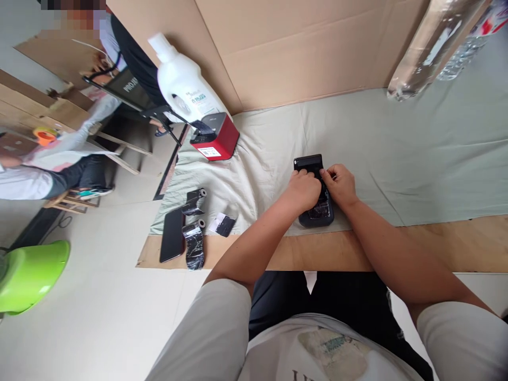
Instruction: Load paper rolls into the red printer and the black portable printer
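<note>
A black handheld device [317, 218], boxy with rounded corners, lies on the cloth in front of me; I cannot tell its exact kind. Glossy black film or a shiny panel [319, 209] shows on its near half. My left hand [305, 189] rests over its middle and left edge, fingers curled closed against it. At its right edge my right hand [340, 185] is closed, with thumb and fingertips on the device's side. The middle of the device is partly hidden under my hands, so whatever small part the fingertips touch there cannot be made out.
Left on the table are two rolls of black film [194, 238], a phone [172, 235], a small black-and-white piece [223, 224], a red box-shaped machine [216, 138] and a white jug [186, 84]. Cardboard [317, 50] stands behind. Another person [27, 180] sits far left.
</note>
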The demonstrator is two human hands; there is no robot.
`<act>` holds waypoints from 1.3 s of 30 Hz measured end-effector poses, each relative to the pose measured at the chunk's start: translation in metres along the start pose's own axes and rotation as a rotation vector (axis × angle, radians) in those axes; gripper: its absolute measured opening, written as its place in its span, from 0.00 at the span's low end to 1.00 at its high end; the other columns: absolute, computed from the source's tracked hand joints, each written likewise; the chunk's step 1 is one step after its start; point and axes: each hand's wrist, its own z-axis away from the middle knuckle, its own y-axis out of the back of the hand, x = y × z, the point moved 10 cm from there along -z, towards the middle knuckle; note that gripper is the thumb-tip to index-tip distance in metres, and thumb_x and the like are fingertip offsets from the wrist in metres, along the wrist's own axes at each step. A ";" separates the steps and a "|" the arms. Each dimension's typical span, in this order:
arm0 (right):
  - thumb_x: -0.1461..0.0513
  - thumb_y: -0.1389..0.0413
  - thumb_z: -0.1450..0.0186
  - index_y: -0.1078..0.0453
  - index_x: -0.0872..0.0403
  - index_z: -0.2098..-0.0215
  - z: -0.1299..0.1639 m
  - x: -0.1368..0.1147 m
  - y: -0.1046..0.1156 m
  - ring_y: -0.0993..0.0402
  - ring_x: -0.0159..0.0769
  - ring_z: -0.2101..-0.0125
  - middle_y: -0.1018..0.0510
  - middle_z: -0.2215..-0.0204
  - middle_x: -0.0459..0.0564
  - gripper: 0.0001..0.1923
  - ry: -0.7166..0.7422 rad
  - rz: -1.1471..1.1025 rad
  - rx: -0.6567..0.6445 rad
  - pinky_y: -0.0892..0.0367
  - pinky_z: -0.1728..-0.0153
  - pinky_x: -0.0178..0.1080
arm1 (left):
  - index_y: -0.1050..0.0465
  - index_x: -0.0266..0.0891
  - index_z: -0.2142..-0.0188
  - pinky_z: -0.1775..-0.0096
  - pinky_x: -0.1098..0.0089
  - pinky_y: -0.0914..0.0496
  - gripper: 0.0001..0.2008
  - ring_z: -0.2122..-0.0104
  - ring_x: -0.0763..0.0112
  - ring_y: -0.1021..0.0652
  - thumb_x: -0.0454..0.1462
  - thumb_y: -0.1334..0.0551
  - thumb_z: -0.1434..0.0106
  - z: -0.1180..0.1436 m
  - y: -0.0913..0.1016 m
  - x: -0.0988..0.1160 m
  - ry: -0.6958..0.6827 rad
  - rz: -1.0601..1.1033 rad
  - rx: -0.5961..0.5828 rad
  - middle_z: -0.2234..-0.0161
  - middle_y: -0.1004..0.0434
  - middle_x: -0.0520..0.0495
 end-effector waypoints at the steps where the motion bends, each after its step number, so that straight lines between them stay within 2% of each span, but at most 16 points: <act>1: 0.47 0.52 0.35 0.44 0.49 0.77 0.000 0.000 0.000 0.35 0.39 0.69 0.30 0.74 0.49 0.19 0.001 0.005 0.004 0.36 0.63 0.43 | 0.31 0.37 0.78 0.44 0.49 0.43 0.09 0.52 0.45 0.31 0.25 0.35 0.49 -0.001 0.001 0.000 0.020 0.029 0.003 0.68 0.27 0.38; 5: 0.46 0.51 0.35 0.43 0.49 0.78 -0.002 0.001 -0.001 0.35 0.39 0.69 0.30 0.75 0.49 0.20 0.006 0.012 0.002 0.36 0.64 0.43 | 0.31 0.36 0.76 0.44 0.47 0.41 0.10 0.50 0.42 0.30 0.26 0.32 0.53 -0.001 0.009 -0.007 0.124 0.050 0.010 0.66 0.26 0.38; 8: 0.47 0.51 0.36 0.42 0.49 0.78 -0.003 0.004 -0.001 0.34 0.39 0.69 0.30 0.75 0.49 0.19 0.000 0.026 -0.013 0.36 0.64 0.43 | 0.29 0.35 0.68 0.49 0.53 0.34 0.11 0.56 0.51 0.25 0.31 0.30 0.51 0.008 0.021 -0.018 0.202 0.233 0.054 0.66 0.25 0.41; 11: 0.47 0.50 0.36 0.41 0.49 0.77 -0.003 0.007 -0.002 0.33 0.40 0.69 0.29 0.75 0.49 0.18 -0.013 0.049 -0.030 0.36 0.64 0.44 | 0.29 0.34 0.62 0.55 0.63 0.30 0.11 0.61 0.64 0.23 0.33 0.34 0.45 0.032 0.039 -0.033 0.179 0.618 0.135 0.64 0.23 0.44; 14: 0.47 0.50 0.36 0.39 0.49 0.76 -0.001 0.006 -0.001 0.32 0.40 0.69 0.28 0.75 0.50 0.18 0.006 0.044 -0.022 0.35 0.63 0.44 | 0.27 0.35 0.61 0.55 0.66 0.29 0.12 0.61 0.67 0.22 0.36 0.34 0.46 0.074 0.050 -0.054 0.137 0.772 0.067 0.62 0.22 0.46; 16: 0.46 0.50 0.36 0.39 0.49 0.76 -0.001 0.005 -0.001 0.32 0.40 0.69 0.28 0.75 0.50 0.19 0.021 0.036 -0.014 0.35 0.64 0.44 | 0.24 0.37 0.62 0.56 0.65 0.28 0.13 0.61 0.65 0.21 0.37 0.33 0.48 0.107 0.050 -0.079 0.204 0.668 -0.016 0.63 0.21 0.47; 18: 0.46 0.51 0.36 0.39 0.49 0.76 -0.001 0.004 -0.002 0.31 0.41 0.69 0.28 0.75 0.50 0.19 0.021 0.032 -0.013 0.35 0.64 0.45 | 0.22 0.39 0.62 0.55 0.63 0.27 0.12 0.60 0.62 0.22 0.38 0.33 0.48 0.140 0.056 -0.113 0.323 0.438 0.001 0.63 0.21 0.47; 21: 0.46 0.51 0.37 0.40 0.48 0.77 -0.002 0.006 -0.003 0.31 0.42 0.69 0.28 0.75 0.51 0.19 -0.003 0.039 -0.027 0.35 0.63 0.46 | 0.21 0.41 0.63 0.49 0.59 0.30 0.12 0.56 0.57 0.23 0.37 0.33 0.49 0.179 0.072 -0.154 0.441 0.116 0.086 0.61 0.21 0.45; 23: 0.46 0.51 0.37 0.41 0.48 0.77 -0.003 0.007 -0.004 0.30 0.43 0.68 0.28 0.74 0.52 0.18 -0.020 0.042 -0.045 0.35 0.62 0.47 | 0.21 0.41 0.60 0.47 0.60 0.30 0.13 0.55 0.57 0.23 0.37 0.34 0.46 0.200 0.089 -0.177 0.497 0.026 0.178 0.58 0.21 0.43; 26: 0.45 0.51 0.37 0.41 0.47 0.77 -0.003 0.009 -0.005 0.30 0.45 0.67 0.28 0.73 0.54 0.18 -0.044 0.032 -0.067 0.35 0.62 0.48 | 0.22 0.40 0.55 0.47 0.62 0.30 0.16 0.53 0.60 0.23 0.33 0.42 0.41 0.236 0.122 -0.215 0.658 -0.112 0.329 0.53 0.21 0.43; 27: 0.45 0.51 0.37 0.41 0.47 0.77 -0.002 0.009 -0.005 0.30 0.45 0.67 0.28 0.73 0.54 0.19 -0.053 0.027 -0.069 0.36 0.62 0.49 | 0.22 0.40 0.55 0.46 0.61 0.31 0.17 0.51 0.58 0.24 0.31 0.43 0.42 0.245 0.127 -0.226 0.714 -0.178 0.314 0.52 0.20 0.43; 29: 0.43 0.51 0.37 0.41 0.47 0.77 -0.002 0.009 -0.004 0.31 0.46 0.67 0.28 0.73 0.55 0.20 -0.058 0.015 -0.073 0.36 0.62 0.49 | 0.21 0.42 0.55 0.44 0.59 0.33 0.20 0.47 0.54 0.26 0.29 0.42 0.46 0.257 0.124 -0.245 0.785 -0.287 0.189 0.51 0.20 0.44; 31: 0.43 0.52 0.37 0.41 0.47 0.77 -0.002 0.009 -0.005 0.31 0.47 0.66 0.27 0.72 0.56 0.20 -0.050 0.008 -0.080 0.36 0.61 0.50 | 0.22 0.43 0.53 0.44 0.58 0.34 0.23 0.45 0.51 0.28 0.28 0.40 0.48 0.262 0.110 -0.256 0.807 -0.345 0.079 0.49 0.21 0.44; 34: 0.44 0.51 0.38 0.41 0.47 0.76 -0.002 0.010 -0.006 0.31 0.46 0.67 0.28 0.73 0.54 0.19 -0.048 0.018 -0.076 0.37 0.62 0.49 | 0.24 0.40 0.49 0.45 0.57 0.34 0.25 0.46 0.49 0.28 0.28 0.41 0.47 0.263 0.097 -0.258 0.807 -0.392 0.090 0.47 0.22 0.41; 37: 0.45 0.51 0.38 0.41 0.48 0.76 -0.002 0.010 -0.006 0.31 0.45 0.68 0.29 0.74 0.52 0.19 -0.048 0.028 -0.061 0.37 0.63 0.48 | 0.24 0.39 0.50 0.44 0.54 0.35 0.24 0.45 0.48 0.28 0.29 0.40 0.47 0.265 0.099 -0.252 0.821 -0.377 0.111 0.48 0.22 0.39; 39: 0.45 0.51 0.37 0.41 0.48 0.76 -0.002 0.009 -0.006 0.32 0.44 0.68 0.29 0.74 0.51 0.19 -0.043 0.026 -0.055 0.38 0.63 0.46 | 0.22 0.41 0.53 0.45 0.55 0.33 0.21 0.48 0.48 0.25 0.32 0.37 0.48 0.265 0.108 -0.238 0.800 -0.254 0.090 0.51 0.20 0.41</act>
